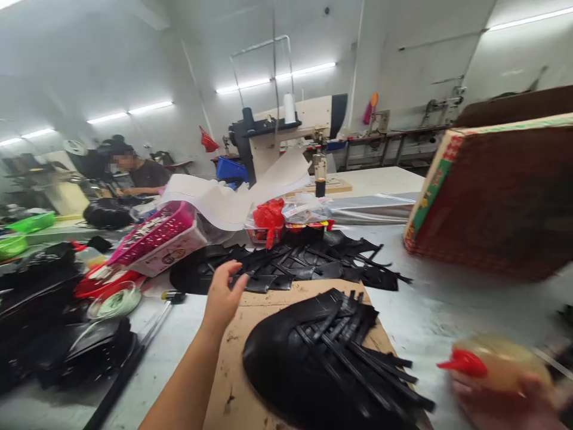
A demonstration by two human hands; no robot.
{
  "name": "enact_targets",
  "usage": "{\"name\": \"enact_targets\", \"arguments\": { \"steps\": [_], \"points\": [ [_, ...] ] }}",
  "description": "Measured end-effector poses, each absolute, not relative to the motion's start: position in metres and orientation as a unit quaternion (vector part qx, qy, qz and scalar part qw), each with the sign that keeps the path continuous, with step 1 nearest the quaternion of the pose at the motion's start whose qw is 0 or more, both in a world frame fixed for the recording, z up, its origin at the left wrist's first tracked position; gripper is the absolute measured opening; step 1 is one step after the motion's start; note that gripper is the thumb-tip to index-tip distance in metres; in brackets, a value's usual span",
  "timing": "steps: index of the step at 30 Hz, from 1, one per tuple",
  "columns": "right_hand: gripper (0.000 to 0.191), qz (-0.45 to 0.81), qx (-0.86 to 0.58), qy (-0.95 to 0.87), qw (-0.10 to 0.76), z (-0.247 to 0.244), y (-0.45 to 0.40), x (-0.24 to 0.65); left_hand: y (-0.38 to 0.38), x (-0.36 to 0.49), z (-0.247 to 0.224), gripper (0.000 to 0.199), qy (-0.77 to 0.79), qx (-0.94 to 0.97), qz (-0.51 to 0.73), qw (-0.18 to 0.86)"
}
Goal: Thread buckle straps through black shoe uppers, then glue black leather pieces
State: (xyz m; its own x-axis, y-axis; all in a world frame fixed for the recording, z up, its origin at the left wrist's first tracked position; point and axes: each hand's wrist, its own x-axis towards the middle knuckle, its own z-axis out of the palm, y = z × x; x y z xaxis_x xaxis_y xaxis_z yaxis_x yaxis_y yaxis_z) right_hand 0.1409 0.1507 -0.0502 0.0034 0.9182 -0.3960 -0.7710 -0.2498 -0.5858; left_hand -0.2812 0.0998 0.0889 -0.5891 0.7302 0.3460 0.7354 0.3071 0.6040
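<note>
My left hand (225,294) reaches over the near edge of a pile of black leather-like pieces (313,260), thumb and fingers apart; nothing shows in it. At the lower right my right hand (505,403), smeared by motion, is wrapped around a squeeze bottle (505,355) with yellowish contents and a red nozzle pointing left. Between the hands, a stack of black shoe-upper pieces (304,358) with crossing straps and loose strip ends lies on a brown cardboard sheet (233,358).
A hammer-like tool (172,297) and pink basket (156,236) stand left. At right rises a dark red box (501,197). Behind the pile are a red plastic bag (268,215) and a sewing machine (290,119). Another person (143,173) sits at far left.
</note>
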Motion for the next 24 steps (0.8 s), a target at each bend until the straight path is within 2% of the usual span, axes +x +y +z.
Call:
{"name": "enact_targets", "arguments": {
  "steps": [2,5,7,10,12,18,22,24],
  "points": [
    [0.058,0.711,-0.351,-0.057,0.607,-0.036,0.148,0.139,0.094,-0.218,0.082,0.021,-0.704,-0.634,-0.307,-0.091],
    [0.06,0.721,-0.304,-0.054,0.621,-0.02,0.146,0.139,0.083,-0.144,0.074,0.017,-0.585,-0.777,-0.157,-0.174],
    [0.057,0.709,-0.297,-0.072,0.636,-0.013,0.143,0.145,0.079,-0.114,0.07,0.019,-0.562,-0.804,-0.063,-0.184],
    [0.054,0.677,-0.3,-0.128,0.66,-0.002,0.134,0.158,0.08,-0.096,0.068,0.029,-0.56,-0.815,0.026,-0.146],
    [0.054,0.657,-0.301,-0.16,0.673,0.006,0.129,0.167,0.082,-0.098,0.071,0.03,-0.57,-0.812,0.039,-0.12],
    [0.056,0.621,-0.314,-0.21,0.687,0.021,0.121,0.175,0.079,-0.134,0.077,0.01,-0.644,-0.751,0.081,-0.123],
    [0.051,0.627,-0.309,-0.219,0.681,0.021,0.121,0.168,0.071,-0.152,0.065,0.029,-0.668,-0.735,0.034,-0.111],
    [0.051,0.638,-0.305,-0.21,0.675,0.02,0.121,0.163,0.068,-0.158,0.059,0.031,-0.663,-0.736,0.005,-0.136]
  ]
}}
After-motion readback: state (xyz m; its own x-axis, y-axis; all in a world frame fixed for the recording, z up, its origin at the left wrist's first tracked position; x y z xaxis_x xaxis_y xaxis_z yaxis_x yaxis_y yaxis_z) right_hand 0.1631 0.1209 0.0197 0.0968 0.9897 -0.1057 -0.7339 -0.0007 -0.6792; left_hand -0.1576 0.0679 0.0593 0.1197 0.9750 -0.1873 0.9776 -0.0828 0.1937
